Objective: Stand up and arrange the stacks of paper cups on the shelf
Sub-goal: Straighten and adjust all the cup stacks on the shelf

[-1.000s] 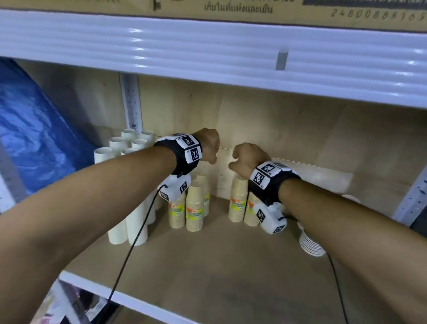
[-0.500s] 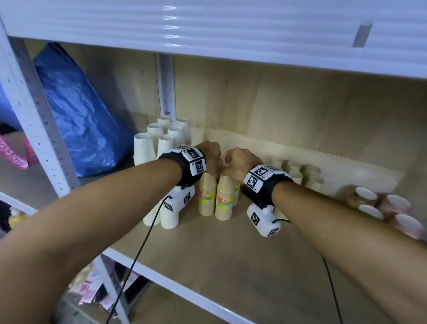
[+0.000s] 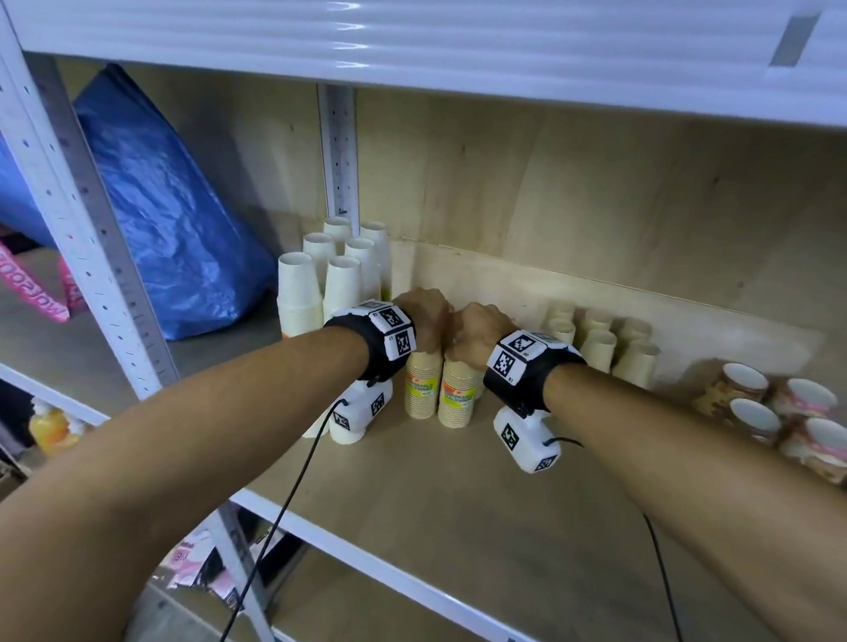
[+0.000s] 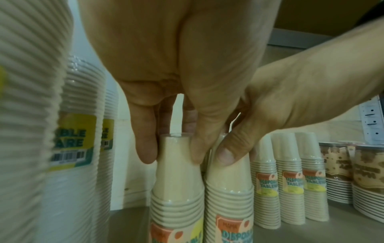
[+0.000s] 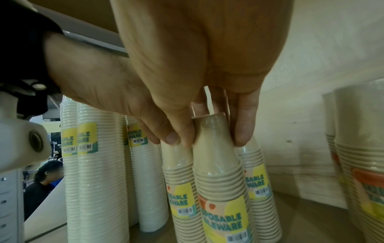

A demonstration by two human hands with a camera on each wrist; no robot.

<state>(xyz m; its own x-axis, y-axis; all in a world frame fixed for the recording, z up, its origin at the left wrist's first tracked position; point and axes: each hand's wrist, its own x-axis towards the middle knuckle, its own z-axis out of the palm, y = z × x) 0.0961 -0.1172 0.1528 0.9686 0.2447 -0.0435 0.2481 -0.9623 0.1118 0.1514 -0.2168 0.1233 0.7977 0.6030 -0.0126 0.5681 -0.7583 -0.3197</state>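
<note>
Item: two tan cup stacks [image 3: 439,388], now brought together upright, my left hand [image 3: 423,315] and right hand [image 3: 478,329] each pinching one top; grouping nearly complete.

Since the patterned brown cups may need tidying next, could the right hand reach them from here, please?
Probably yes: the right hand would first have to release its beige paper cup stack; bare shelf board leads to the patterned brown cups.
</note>
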